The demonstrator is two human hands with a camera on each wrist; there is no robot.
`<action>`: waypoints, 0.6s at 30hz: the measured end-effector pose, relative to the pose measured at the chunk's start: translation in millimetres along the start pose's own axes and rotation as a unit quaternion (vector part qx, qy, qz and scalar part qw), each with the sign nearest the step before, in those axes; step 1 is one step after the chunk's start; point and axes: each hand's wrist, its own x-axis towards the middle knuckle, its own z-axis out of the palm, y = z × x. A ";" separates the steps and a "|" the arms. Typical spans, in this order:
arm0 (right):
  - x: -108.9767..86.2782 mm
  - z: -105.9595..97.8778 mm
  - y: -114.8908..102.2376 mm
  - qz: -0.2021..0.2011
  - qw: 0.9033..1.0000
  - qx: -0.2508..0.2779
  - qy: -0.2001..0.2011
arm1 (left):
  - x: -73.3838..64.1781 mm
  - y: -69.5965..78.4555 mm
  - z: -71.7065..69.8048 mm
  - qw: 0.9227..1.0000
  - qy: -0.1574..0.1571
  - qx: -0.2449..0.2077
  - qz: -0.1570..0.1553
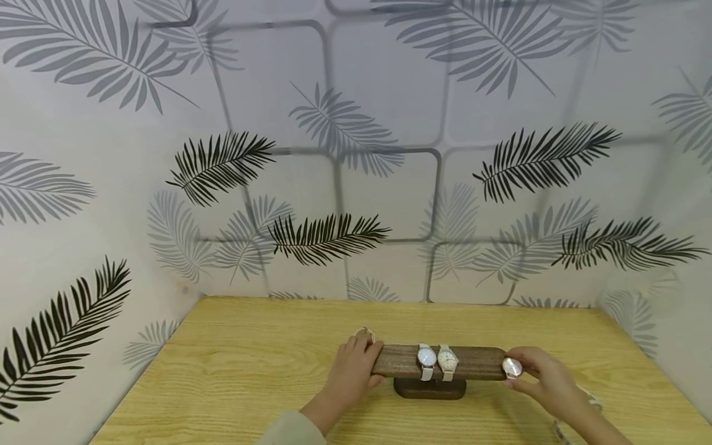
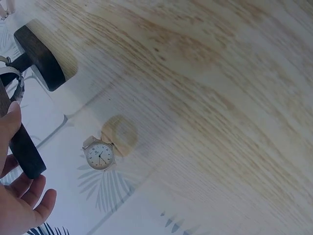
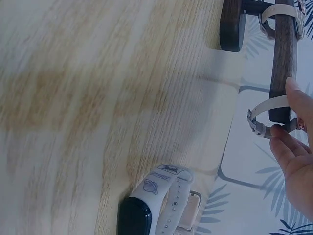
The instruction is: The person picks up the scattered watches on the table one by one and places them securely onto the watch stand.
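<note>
A dark brown wooden watch stand (image 1: 473, 361) has a horizontal bar above a short rounded base (image 1: 429, 388). My left hand (image 1: 353, 364) grips the bar's left end, fingers over the top and thumb below. Two watches with pale straps, a round white-faced one (image 1: 426, 357) and a cream-faced one (image 1: 447, 360), hang side by side near the bar's middle. At the right end, my right hand (image 1: 547, 377) pinches a third watch (image 1: 512, 368) between thumb and fingers. Its fastened pale strap (image 3: 264, 106) loops around the bar's tip in the right wrist view.
Another pale-strapped watch (image 2: 100, 155) stands on the wooden table (image 1: 250, 371) behind my left hand. A white printed smart band (image 3: 156, 193) with a black screen lies near my right wrist. Leaf-patterned walls (image 1: 384, 198) close off the table's back and sides.
</note>
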 end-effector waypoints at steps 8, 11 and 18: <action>4.5 -0.8 5.6 -0.026 1.000 0.012 -0.005 | 0.8 1.5 4.1 0.999 0.012 0.031 0.004; 5.7 -4.0 3.3 0.010 0.999 0.011 -0.037 | 1.2 2.0 5.3 0.999 0.014 0.031 0.000; 8.4 -7.1 3.8 0.029 0.998 0.003 -0.064 | 1.1 2.2 4.4 1.000 0.009 0.010 -0.007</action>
